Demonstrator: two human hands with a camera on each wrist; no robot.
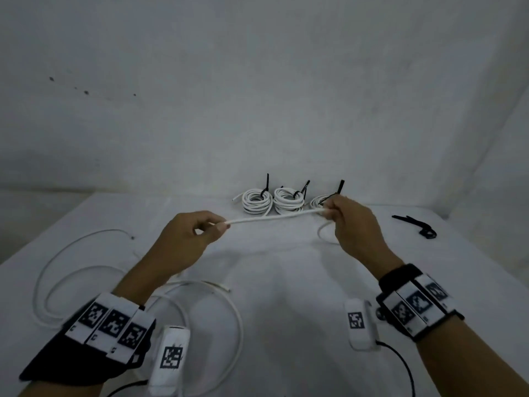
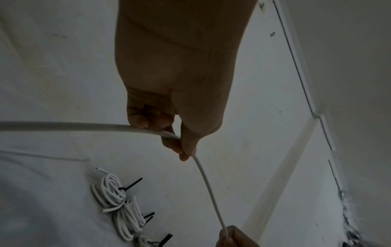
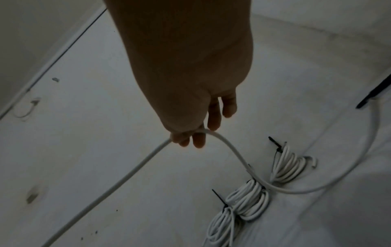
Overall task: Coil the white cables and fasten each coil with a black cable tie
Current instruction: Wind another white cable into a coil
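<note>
Both forearms reach forward, banded at the wrists: left hand point(image 1: 191, 235) raised, fingers curled, grip pinching a white cable point(image 1: 272, 218) between thumb and forefinger; right hand point(image 1: 352, 224) level with it, fingers curled round the same cable.

The surface point(image 1: 272, 282) wears a white cloth, matt and faintly creased. The white cable point(image 1: 272, 218) stretched above it looks like smooth plastic sheathing with a soft sheen — the same on the three tied coils point(image 1: 257, 200). Their black cable ties point(image 1: 267, 183) read as thin, stiff plastic, dull rather than glossy. The wall point(image 1: 257, 81) behind is matt white, slightly rough and speckled with dark marks.
</note>
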